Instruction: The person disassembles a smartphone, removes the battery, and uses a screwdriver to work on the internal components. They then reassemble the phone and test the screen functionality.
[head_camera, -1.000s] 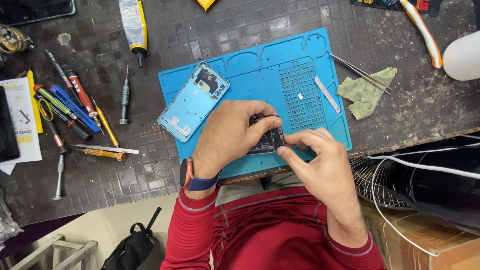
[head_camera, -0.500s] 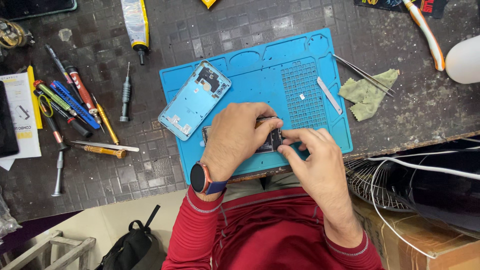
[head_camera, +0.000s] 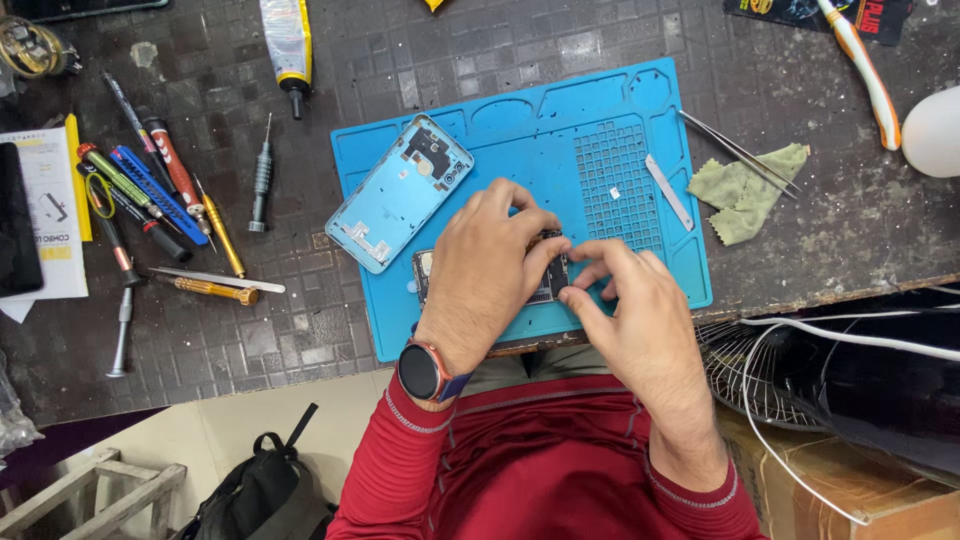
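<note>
An opened phone body (head_camera: 549, 275) lies on the blue repair mat (head_camera: 520, 150), mostly hidden under my hands. My left hand (head_camera: 490, 265), with a watch on the wrist, presses down over it with fingers curled on its top edge. My right hand (head_camera: 625, 300) pinches at the phone's right end with thumb and forefinger; whether a small part is between them I cannot tell. A light blue phone back cover (head_camera: 400, 192) rests tilted on the mat, up and left of my left hand.
Several screwdrivers and pens (head_camera: 150, 190) lie left of the mat. A glue tube (head_camera: 285, 45) sits at the top. Tweezers (head_camera: 740, 152), a green cloth (head_camera: 745, 190) and a metal pry strip (head_camera: 668, 190) lie right. A fan grille and cables (head_camera: 800, 350) sit below the table edge.
My hands have shifted slightly on the phone; the left wrist rolled so the watch face shows. The phone stays on the mat.
</note>
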